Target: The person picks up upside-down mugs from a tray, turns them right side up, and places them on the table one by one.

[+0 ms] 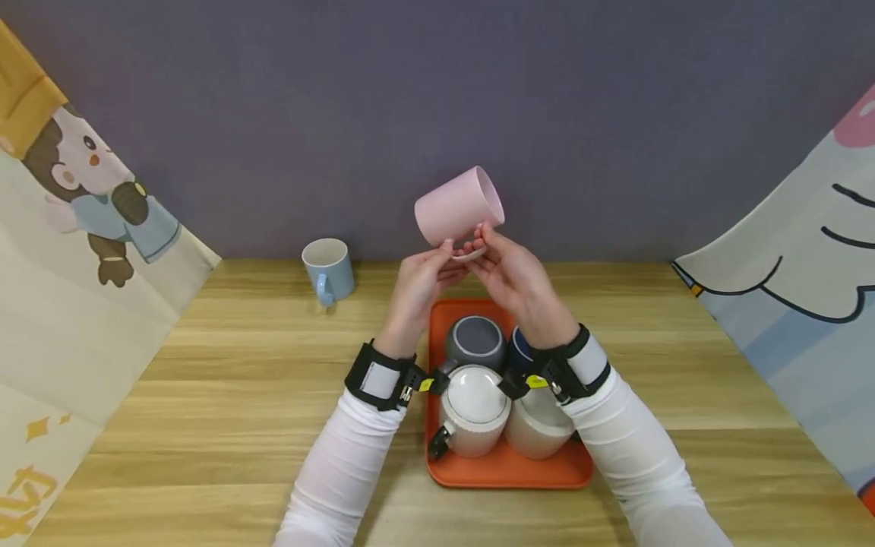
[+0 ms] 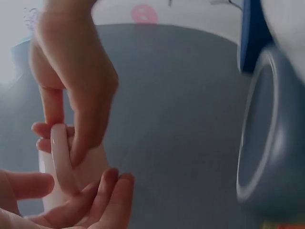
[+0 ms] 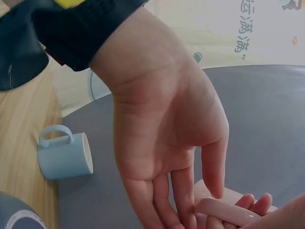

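Note:
Above the far end of the tray, a pink mug (image 1: 451, 209) is held up, tipped on its side with its opening turned to the right. Its loop handle (image 2: 61, 157) points down toward the person. The left hand (image 1: 420, 285) grips the mug from the left, thumb and fingers about the handle's end. From the other side, the right hand (image 1: 519, 281) pinches the handle near the rim side. The hands meet around the handle, and their fingers partly hide it in the head view.
An orange tray (image 1: 509, 479) under the forearms holds several mugs: dark grey upside down (image 1: 476, 338), navy (image 1: 519, 349), white with black handle (image 1: 472, 425) and off-white (image 1: 540, 429). A light blue mug (image 1: 335, 266) stands upright at the table's back left, near the grey wall (image 1: 273, 114).

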The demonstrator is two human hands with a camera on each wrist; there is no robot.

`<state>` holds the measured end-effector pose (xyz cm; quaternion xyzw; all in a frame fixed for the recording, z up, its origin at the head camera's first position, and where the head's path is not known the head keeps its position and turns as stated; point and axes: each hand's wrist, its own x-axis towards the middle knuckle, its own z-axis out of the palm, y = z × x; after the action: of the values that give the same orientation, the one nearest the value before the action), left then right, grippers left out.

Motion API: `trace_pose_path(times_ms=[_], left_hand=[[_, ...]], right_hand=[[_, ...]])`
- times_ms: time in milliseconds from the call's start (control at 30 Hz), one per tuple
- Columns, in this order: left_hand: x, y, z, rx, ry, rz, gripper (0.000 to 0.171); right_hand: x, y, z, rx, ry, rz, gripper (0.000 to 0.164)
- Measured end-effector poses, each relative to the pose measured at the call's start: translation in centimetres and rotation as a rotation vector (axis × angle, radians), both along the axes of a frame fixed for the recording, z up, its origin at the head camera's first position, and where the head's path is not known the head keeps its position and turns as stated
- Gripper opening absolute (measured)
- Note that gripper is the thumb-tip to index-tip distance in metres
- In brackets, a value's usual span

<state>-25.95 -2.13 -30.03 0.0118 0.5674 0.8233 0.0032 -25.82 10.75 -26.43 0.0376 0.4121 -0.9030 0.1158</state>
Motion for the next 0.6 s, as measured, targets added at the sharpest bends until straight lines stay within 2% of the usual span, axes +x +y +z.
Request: trace_pose_path(times_ms=[100, 267, 467, 600], left_hand=[[-0.1, -0.6, 0.0, -0.124, 0.014, 0.024, 0.036], [-0.2, -1.8, -0.3, -0.239, 0.062, 0.097, 0.035], [-0.4, -3.4, -1.2, -0.442, 0.132, 0.218, 0.030], [-0.5, -4.2, -1.7, -0.533, 0.168, 0.282, 0.027]], right_hand=[[-0.1, -0.3, 0.2, 0.019, 0.015, 0.008, 0.018], [-0.5, -1.1, 0.2, 0.040, 0.028, 0.004, 0.017], [-1.1, -1.9, 0.2, 0.068, 0.052, 0.007, 0.017], [-1.6, -2.6, 0.0, 0.073, 0.065, 0.001, 0.018]])
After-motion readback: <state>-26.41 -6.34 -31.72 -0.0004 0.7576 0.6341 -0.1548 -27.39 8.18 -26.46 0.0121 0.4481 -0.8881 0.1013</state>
